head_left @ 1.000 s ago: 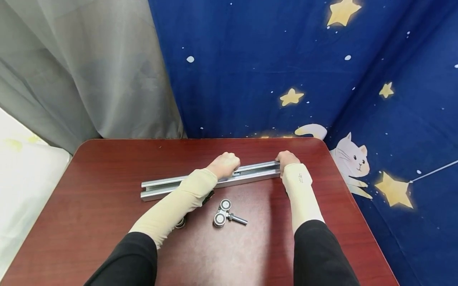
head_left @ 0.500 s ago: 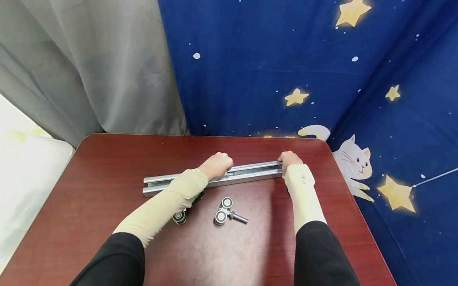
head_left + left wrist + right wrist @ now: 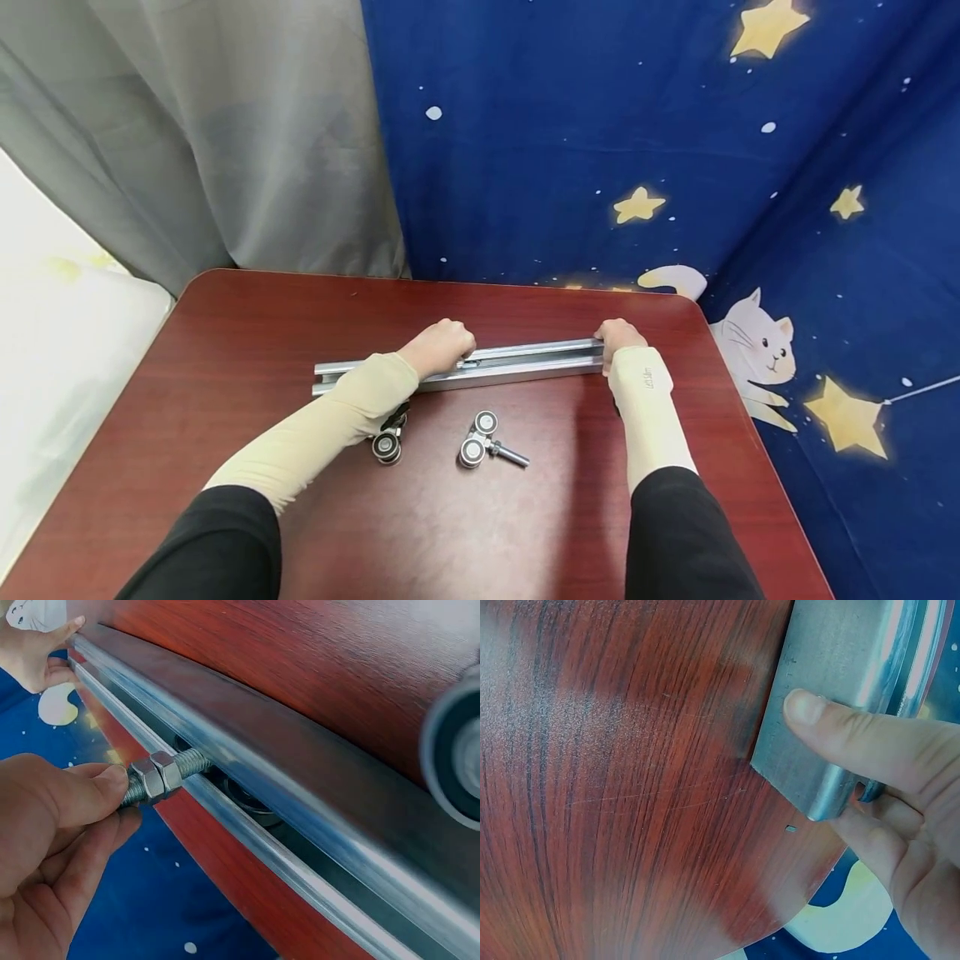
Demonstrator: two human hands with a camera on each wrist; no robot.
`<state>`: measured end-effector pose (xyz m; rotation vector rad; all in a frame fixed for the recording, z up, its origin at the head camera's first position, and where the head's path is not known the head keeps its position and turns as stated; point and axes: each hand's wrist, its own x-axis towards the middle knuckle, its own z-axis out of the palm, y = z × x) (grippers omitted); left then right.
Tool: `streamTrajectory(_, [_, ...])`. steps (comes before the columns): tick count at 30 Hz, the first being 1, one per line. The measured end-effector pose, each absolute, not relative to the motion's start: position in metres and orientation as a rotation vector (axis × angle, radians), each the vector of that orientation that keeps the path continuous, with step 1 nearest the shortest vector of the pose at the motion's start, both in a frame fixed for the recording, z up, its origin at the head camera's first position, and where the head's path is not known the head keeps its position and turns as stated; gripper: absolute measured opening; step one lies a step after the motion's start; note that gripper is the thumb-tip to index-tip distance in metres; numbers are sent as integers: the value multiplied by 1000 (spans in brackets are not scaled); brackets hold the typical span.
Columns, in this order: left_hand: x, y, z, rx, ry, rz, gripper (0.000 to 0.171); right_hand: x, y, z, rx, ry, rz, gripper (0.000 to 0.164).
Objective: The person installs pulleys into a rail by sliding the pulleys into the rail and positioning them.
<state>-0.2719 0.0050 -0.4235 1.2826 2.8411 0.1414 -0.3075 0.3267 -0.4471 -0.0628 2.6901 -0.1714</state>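
A silvery slotted metal rail (image 3: 517, 375) lies on the table, its slot facing upward. My left hand (image 3: 438, 346) is over the rail; in the left wrist view its thumb and fingers pinch a threaded bolt (image 3: 157, 776) with two nuts on it. The bolt's far end enters the slot, where dark round wheels (image 3: 247, 799) partly show. At the rail's right end my right hand (image 3: 621, 335) grips it, thumb (image 3: 806, 709) on the side face and fingers curled round the end. Nearer me lies a roller trolley (image 3: 472, 452) with wheels and a bolt.
A second roller piece (image 3: 386, 447) lies beside the left forearm, partly hidden by it. The reddish-brown table (image 3: 247, 333) has its far edge against a grey curtain (image 3: 300, 167) and a blue starry curtain (image 3: 525, 167). White bedding (image 3: 75, 350) is at the left.
My left hand has slid leftward along the rail with the bolt. My right hand keeps hold of the rail's right end. More of the second roller piece now shows.
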Motion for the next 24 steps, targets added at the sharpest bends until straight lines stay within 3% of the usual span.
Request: streamTrajectory(24, [-267,-53,-423,1282,2834,200,20,-306,325,-446,-100,2671,-180,77])
